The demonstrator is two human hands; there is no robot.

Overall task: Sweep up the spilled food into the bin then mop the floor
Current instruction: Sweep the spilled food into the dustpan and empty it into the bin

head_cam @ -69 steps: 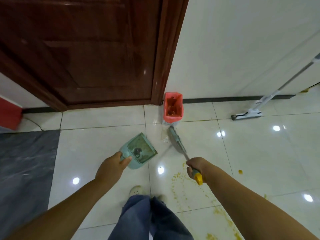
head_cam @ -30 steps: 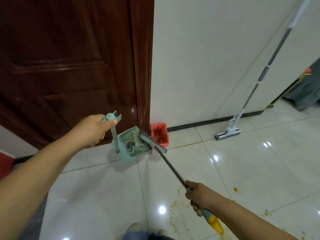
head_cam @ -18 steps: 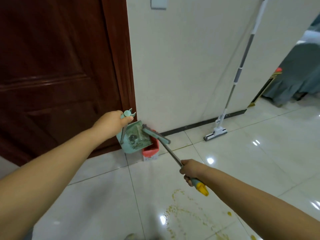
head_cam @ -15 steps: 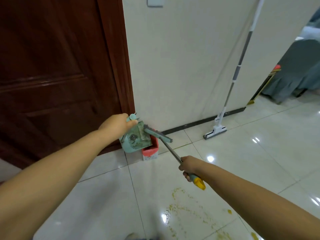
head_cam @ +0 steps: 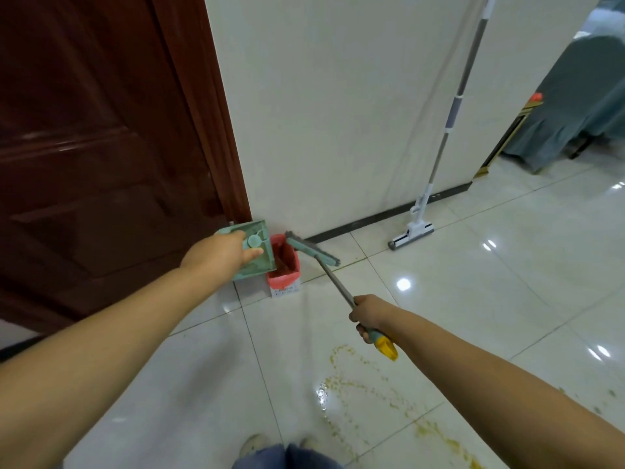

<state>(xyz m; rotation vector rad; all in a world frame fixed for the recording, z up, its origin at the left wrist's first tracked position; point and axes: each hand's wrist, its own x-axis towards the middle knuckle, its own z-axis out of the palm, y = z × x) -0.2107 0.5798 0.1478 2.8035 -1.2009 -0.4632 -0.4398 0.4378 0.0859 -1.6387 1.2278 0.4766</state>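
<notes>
I am holding the dustpan [head_cam: 260,262] tipped over the bin [head_cam: 284,279] at the far wall, left hand [head_cam: 216,255] fingers gripping its handle (light, stiff plastic, I judge). My right hand [head_cam: 370,313] is clasping the brush [head_cam: 311,252] near its yellow end. Its long handle is pointing far-left, with the head at the bin's rim.

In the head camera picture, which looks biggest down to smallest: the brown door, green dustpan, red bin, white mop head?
1. Brown door, by far.
2. Green dustpan and red bin: close; the dustpan is held nearer the camera and covers part of the bin, so unranked.
3. White mop head, smallest.
</notes>
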